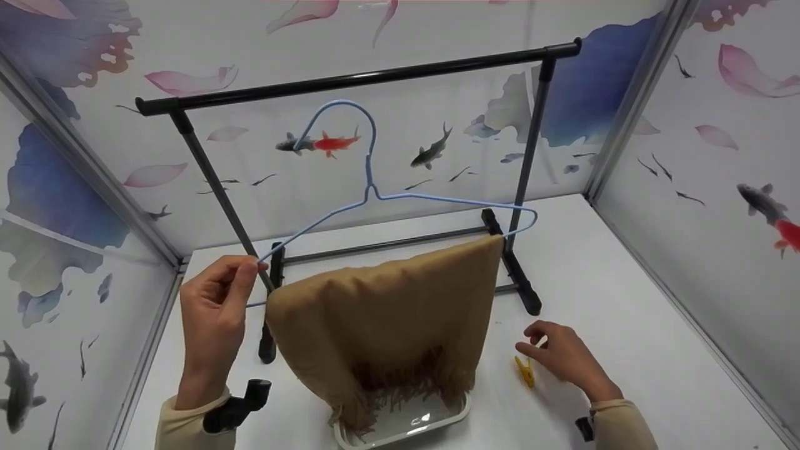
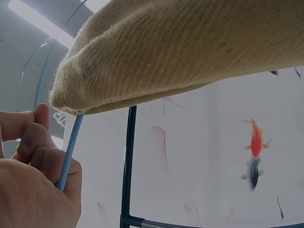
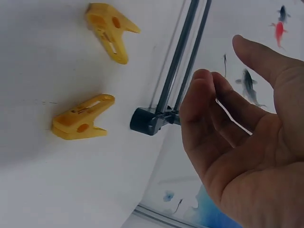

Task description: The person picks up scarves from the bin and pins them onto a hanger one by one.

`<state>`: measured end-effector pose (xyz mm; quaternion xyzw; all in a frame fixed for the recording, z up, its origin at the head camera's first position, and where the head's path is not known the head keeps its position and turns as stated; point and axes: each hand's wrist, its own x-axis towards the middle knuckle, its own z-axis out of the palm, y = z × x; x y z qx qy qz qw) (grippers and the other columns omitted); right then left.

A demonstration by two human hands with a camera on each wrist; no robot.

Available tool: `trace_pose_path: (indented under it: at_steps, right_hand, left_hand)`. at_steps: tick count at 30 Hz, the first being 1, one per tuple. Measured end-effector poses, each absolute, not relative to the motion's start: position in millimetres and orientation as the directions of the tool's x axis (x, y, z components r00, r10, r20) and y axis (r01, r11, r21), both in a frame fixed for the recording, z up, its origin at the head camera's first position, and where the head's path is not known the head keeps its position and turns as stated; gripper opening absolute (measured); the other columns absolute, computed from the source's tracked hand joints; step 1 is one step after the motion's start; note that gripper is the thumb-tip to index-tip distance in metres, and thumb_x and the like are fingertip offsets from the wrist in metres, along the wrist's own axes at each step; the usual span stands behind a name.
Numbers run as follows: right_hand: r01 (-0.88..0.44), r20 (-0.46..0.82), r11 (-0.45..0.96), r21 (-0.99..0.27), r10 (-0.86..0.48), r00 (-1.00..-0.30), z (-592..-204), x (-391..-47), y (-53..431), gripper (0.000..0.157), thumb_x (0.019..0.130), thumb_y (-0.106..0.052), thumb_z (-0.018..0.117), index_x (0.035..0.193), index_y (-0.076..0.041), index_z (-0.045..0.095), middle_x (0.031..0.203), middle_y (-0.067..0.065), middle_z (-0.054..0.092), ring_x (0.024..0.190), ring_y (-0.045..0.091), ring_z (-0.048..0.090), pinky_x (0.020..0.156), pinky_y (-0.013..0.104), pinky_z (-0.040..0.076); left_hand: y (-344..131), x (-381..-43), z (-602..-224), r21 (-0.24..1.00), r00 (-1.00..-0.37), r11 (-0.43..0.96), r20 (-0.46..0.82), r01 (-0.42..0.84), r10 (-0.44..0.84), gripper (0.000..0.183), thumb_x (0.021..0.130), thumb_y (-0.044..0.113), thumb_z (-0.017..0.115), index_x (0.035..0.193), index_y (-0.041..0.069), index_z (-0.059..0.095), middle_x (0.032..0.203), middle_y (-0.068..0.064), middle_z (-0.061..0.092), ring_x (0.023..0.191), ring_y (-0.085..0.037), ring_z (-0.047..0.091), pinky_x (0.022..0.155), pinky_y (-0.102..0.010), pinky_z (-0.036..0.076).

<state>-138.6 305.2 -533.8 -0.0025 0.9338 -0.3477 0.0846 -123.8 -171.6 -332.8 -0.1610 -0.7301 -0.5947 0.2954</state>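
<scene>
My left hand pinches the left end of a blue wire hanger, holding it up in front of me. Over the hanger's lower bar drapes a tan fringed scarf, bunched toward the right, its fringe hanging at a white basin. In the left wrist view the blue wire runs past the curled fingers into the cloth. My right hand hovers over the table with loosely bent fingers and nothing in them. Beside it lies a yellow clothespin; the right wrist view shows a second clothespin.
A black garment rack stands behind the hanger, its feet on the white table. Printed panels with fish and petals enclose the table at the back and sides.
</scene>
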Motion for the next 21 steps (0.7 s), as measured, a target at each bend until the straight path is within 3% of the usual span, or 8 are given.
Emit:
trace_pose_path:
  at_steps: [6,16,18,21]
  right_hand:
    - [0.108,-0.261,0.844,-0.525,-0.039,-0.965,-551,-147,297,0.035,0.089,-0.031,0.08,0.11,-0.004,0.07,0.102,0.01,0.066,0.085,0.021,0.059,0.074,0.042,0.053]
    - [0.122,-0.275,0.856,-0.502,-0.024,-0.961,-568,-149,288,0.01,0.087,-0.012,0.076,0.089,-0.004,0.071,0.086,0.007,0.059,0.078,0.022,0.054,0.067,0.038,0.048]
    - [0.125,-0.278,0.852,-0.509,-0.025,-0.96,-567,-149,287,0.007,0.087,-0.008,0.073,0.091,-0.003,0.071,0.084,0.006,0.061,0.076,0.02,0.055,0.065,0.037,0.049]
    - [0.109,-0.256,0.835,-0.539,-0.04,-0.966,-557,-145,286,0.016,0.088,-0.005,0.072,0.103,0.0,0.07,0.084,0.006,0.064,0.072,0.019,0.059,0.063,0.036,0.051]
  left_hand:
    - [-169,-118,-331,0.786,-0.782,0.174,0.614,0.593,-0.109,0.013,0.099,-0.004,0.06,0.094,-0.011,0.07,0.084,0.0,0.071,0.061,-0.009,0.044,0.055,-0.022,0.033]
    - [-164,-112,-330,0.798,-0.794,0.143,0.6,0.585,-0.1,0.012,0.1,-0.003,0.06,0.095,-0.01,0.068,0.086,-0.002,0.07,0.072,-0.009,0.055,0.064,-0.02,0.042]
    - [-164,-111,-330,0.804,-0.8,0.16,0.591,0.572,-0.109,0.012,0.1,-0.002,0.06,0.095,-0.009,0.069,0.086,-0.002,0.07,0.073,-0.01,0.056,0.065,-0.02,0.043]
    - [-164,-110,-328,0.812,-0.807,0.19,0.577,0.551,-0.124,0.013,0.101,0.0,0.06,0.096,-0.009,0.069,0.087,-0.002,0.07,0.075,-0.011,0.057,0.067,-0.021,0.045]
